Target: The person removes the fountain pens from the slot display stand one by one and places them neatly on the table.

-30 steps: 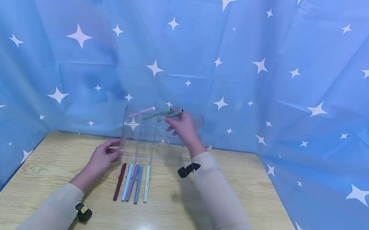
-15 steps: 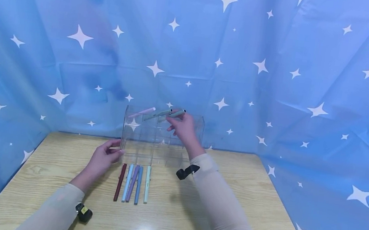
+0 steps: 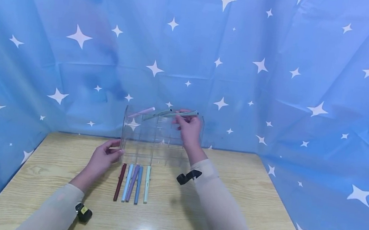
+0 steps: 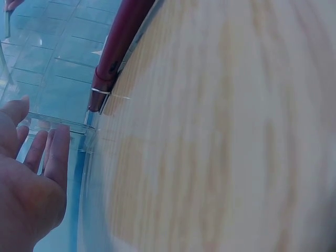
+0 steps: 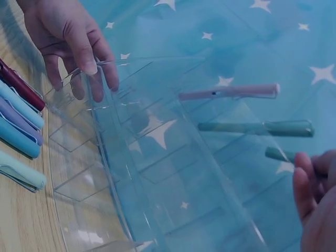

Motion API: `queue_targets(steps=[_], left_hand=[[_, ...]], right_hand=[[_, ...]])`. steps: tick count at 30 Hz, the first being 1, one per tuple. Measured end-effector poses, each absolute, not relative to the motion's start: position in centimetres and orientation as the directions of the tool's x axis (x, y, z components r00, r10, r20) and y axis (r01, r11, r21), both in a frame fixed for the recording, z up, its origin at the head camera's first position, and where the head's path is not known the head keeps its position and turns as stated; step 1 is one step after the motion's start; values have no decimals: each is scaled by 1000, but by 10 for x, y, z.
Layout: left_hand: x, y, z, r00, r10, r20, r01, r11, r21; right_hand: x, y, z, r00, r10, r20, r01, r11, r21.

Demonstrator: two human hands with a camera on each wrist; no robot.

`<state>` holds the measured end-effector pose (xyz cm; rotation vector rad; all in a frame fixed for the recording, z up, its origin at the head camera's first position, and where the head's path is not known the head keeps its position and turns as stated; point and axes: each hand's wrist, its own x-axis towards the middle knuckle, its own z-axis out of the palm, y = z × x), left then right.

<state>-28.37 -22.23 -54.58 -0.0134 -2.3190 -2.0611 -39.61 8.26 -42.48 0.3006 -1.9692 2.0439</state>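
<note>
A clear plastic compartment rack (image 3: 147,139) stands upright at the back of the table. My left hand (image 3: 104,157) holds its left side, thumb in front and fingers at the side wall. At the rack's top, my right hand (image 3: 190,129) pinches a green pen (image 3: 189,113), its capped end pointing right and nearly level. To the left of that, a pink pen (image 5: 231,92) and another green pen (image 5: 257,128) lean in the top row. Before the rack lie a dark red pen (image 3: 119,182), a light blue pen (image 3: 127,182), a purple pen (image 3: 132,183), a blue pen (image 3: 138,185) and a mint pen (image 3: 146,184).
The wooden table (image 3: 229,197) ends close behind the rack at a blue curtain (image 3: 192,54) with white stars. Black wrist cameras, one on the left sleeve (image 3: 83,213) and one on the right (image 3: 188,177), hang over the table.
My right hand has moved right along the rack's top with the green pen, and the pen now lies flatter. My left hand has stayed at the rack's side.
</note>
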Motion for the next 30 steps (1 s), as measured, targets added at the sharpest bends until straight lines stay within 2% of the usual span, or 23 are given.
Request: queue_targets(steps=[4, 11, 15, 21, 30], left_hand=[[-284, -222, -546, -999, -32, 37, 32, 125, 992], [-285, -223, -549, -999, -27, 46, 42, 129, 991], [-285, -223, -549, -999, -26, 43, 39, 120, 992], [-286, -223, -549, -999, -26, 38, 34, 114, 993], [-283, -222, -546, -998, -25, 49, 46, 127, 991]], right_hand=[[-395, 86, -424, -925, 99, 368, -372, -32, -928], [-388, 92, -423, -916, 118, 383, -397, -128, -909], [-383, 94, -424, -918, 81, 387, -395, -201, -896], [-372, 95, -426, -941, -7, 338, -320, -299, -899], [-362, 98, -434, -955, -30, 296, -279, -252, -927]])
